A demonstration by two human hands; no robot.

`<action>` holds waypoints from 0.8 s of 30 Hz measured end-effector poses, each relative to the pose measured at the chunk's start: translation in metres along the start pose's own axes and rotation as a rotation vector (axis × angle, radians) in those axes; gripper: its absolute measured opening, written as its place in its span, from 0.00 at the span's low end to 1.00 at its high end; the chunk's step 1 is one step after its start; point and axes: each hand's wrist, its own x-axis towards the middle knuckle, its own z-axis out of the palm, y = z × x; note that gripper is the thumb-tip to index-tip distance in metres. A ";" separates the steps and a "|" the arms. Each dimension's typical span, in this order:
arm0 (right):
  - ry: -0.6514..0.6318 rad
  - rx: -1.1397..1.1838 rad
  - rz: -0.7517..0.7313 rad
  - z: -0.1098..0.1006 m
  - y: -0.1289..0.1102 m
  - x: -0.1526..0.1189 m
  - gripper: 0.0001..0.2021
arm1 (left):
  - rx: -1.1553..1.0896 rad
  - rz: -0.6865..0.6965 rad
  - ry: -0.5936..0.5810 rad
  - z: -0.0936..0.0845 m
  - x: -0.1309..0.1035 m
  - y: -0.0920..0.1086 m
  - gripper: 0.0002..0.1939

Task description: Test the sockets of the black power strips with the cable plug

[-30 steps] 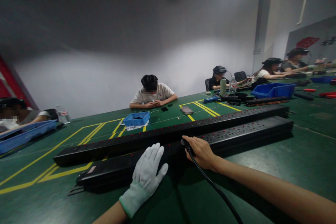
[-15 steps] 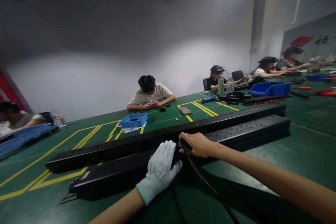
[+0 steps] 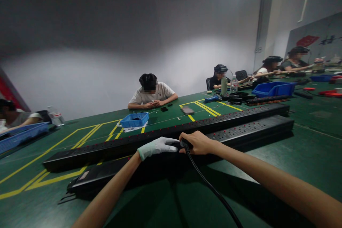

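A long black power strip [image 3: 253, 128] with a row of sockets and red dots lies slantwise before me. My bare right hand [image 3: 196, 143] grips a black power plug [image 3: 185, 144] at the strip's top; a black cable [image 3: 211, 185] trails from it to the lower right. My left hand [image 3: 157, 146], in a white glove, rests over the strip just left of the plug. Its fingers stretch towards the plug, with a gap between thumb and fingers. Both hands hide the strip's middle. Right behind lies a second black power strip [image 3: 107, 147], roughly parallel.
On the green table [image 3: 315, 164], yellow tape lines run beyond the strips. A small blue bin [image 3: 134, 120] stands behind them, with a larger blue bin [image 3: 274, 89] at the right. Across the table sits a person [image 3: 152, 94] leaning on their forearms; several others sit further off.
My left hand has turned from lying flat with spread fingers to reaching sideways towards the plug, its wrist raised. My right hand keeps its grip on the plug. The view has shifted slightly.
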 end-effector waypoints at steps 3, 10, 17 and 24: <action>0.004 0.016 -0.005 -0.002 -0.001 0.000 0.22 | -0.072 -0.001 -0.017 -0.006 0.005 -0.013 0.27; 0.062 -0.056 -0.030 0.003 -0.001 -0.001 0.21 | -0.089 0.002 0.003 -0.009 0.018 -0.030 0.22; 0.117 -0.162 -0.001 0.012 -0.003 -0.005 0.17 | -0.062 -0.042 0.014 -0.004 0.023 -0.035 0.24; 0.077 -0.027 0.008 0.000 -0.005 -0.001 0.16 | 0.035 -0.084 0.038 0.000 0.018 -0.031 0.25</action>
